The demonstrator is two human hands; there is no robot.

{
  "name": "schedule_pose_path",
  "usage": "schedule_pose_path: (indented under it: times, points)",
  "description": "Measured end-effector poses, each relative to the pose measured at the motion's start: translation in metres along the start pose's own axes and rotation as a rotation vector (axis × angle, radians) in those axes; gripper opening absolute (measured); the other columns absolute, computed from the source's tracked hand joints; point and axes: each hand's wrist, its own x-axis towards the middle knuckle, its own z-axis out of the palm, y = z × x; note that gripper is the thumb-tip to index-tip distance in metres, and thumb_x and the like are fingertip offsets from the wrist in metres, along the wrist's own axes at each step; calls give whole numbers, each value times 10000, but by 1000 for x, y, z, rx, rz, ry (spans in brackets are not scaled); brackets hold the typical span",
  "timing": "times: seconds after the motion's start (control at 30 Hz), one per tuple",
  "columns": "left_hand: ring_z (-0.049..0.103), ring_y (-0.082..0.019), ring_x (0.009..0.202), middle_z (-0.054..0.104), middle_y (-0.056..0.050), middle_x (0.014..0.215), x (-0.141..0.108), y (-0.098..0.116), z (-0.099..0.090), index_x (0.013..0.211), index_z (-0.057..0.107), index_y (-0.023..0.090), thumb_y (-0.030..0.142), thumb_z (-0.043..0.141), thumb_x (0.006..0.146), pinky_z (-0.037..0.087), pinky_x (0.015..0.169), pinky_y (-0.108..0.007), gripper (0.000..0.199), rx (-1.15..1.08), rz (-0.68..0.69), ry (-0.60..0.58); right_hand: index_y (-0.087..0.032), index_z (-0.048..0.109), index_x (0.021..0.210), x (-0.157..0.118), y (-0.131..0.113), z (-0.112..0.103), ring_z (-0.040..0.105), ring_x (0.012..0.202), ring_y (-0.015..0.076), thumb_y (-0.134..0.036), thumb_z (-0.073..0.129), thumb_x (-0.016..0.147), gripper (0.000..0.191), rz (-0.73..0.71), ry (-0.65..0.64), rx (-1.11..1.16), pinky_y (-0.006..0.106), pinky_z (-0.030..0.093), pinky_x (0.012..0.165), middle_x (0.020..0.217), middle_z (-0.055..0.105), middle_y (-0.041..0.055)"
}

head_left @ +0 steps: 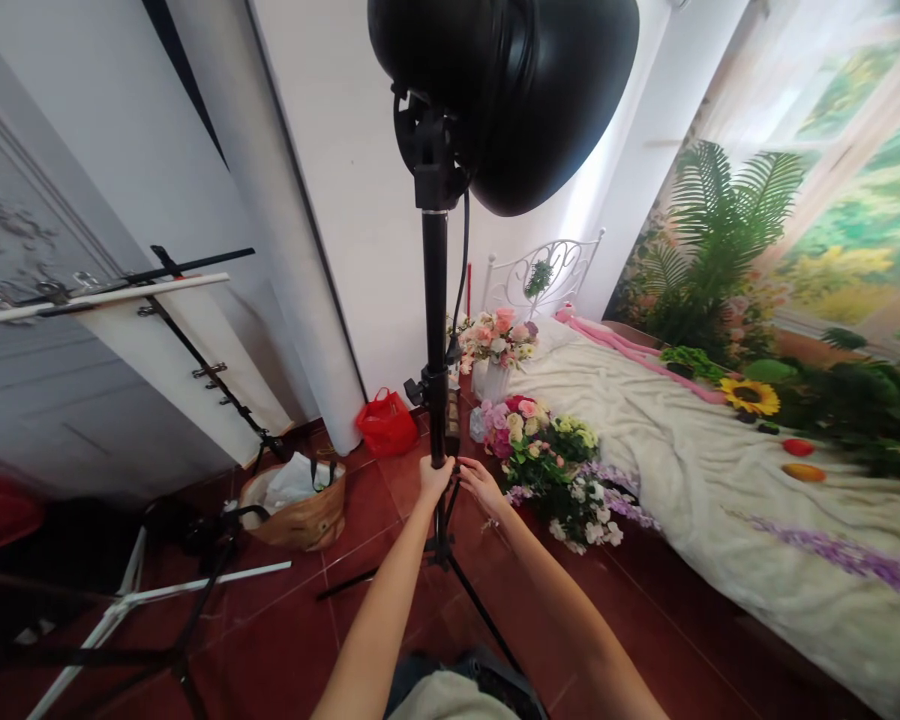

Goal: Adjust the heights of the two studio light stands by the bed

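A black light stand [436,290] rises upright in front of me, with a large black studio light [510,90] on its top. My left hand [435,478] is wrapped round the pole, low on the stand. Just to the right, my right hand [483,487] has its fingertips pinched at a small dark locking knob on the pole, partly hidden by the fingers. Higher up sits another clamp knob [415,391]. A black cable [465,260] hangs from the light beside the pole. The stand's tripod legs [484,612] spread over the floor.
Artificial flowers [529,430] stand close on the right, beside a bed with a cream blanket [630,400]. To the left are a red bag [387,424], a woven basket [307,515] and a white stand leg [210,580]. A clipped backdrop frame [202,350] leans farther left.
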Motion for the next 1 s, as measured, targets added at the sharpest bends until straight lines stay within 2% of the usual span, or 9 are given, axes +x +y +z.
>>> schedule_pose_path:
  times: [0.13,0.2,0.43,0.57,0.67,0.77,0.83,0.97,1.0]
  points:
    - [433,-82,388,453,36,413,-1,1,0,465,459,168,266,611,564,336,412,-194,206,-8,-22,-19,-168,564,1032,9,3,3,565,617,112,-493,652,639,517,33,159,-112,213,421,546,749,623,21]
    - [435,-84,389,460,32,414,0,1,0,465,470,165,271,619,559,332,407,-194,206,-1,-27,-18,-155,566,1000,15,1,7,538,560,108,-506,646,630,516,16,185,-143,216,405,513,685,605,8]
    - [441,-83,406,475,21,437,3,-4,1,459,471,161,296,625,572,338,411,-194,234,16,29,-27,-169,553,769,25,-7,12,554,673,132,-542,582,666,388,-92,210,-432,236,429,630,729,603,18]
    - [439,-82,408,469,28,439,3,-7,0,461,456,166,266,609,574,335,415,-194,215,25,38,-17,-195,524,653,16,-7,6,513,624,134,-600,460,741,420,-116,142,-624,227,399,610,589,529,-22]
    - [440,-84,408,467,28,439,4,-9,-1,471,459,166,264,602,584,335,413,-193,207,30,33,-21,-201,499,615,11,-6,4,475,568,129,-605,392,780,449,-146,57,-651,231,384,597,532,480,-37]
    - [450,-87,414,483,23,447,4,-9,-1,484,468,165,276,614,583,340,420,-194,209,27,32,-34,-194,526,642,12,-5,7,467,568,129,-595,377,792,454,-163,29,-630,228,374,579,551,495,-34]
    - [454,-88,419,487,23,450,5,-9,-1,485,468,166,277,618,579,340,426,-195,210,26,30,-40,-185,528,614,17,-6,9,451,540,122,-587,411,778,449,-104,44,-594,217,355,536,524,477,-36]
    - [440,-84,418,463,32,445,5,-10,-1,479,462,167,267,608,582,321,425,-194,205,39,39,-35,-194,416,431,32,-12,9,283,354,74,-557,479,756,492,239,59,-525,211,238,394,364,327,-54]
    - [433,-81,417,457,33,444,5,-10,-1,475,461,166,262,607,582,314,424,-193,205,47,49,-34,-196,406,412,36,-14,9,243,330,64,-548,496,751,496,286,54,-513,212,210,373,344,317,-55]
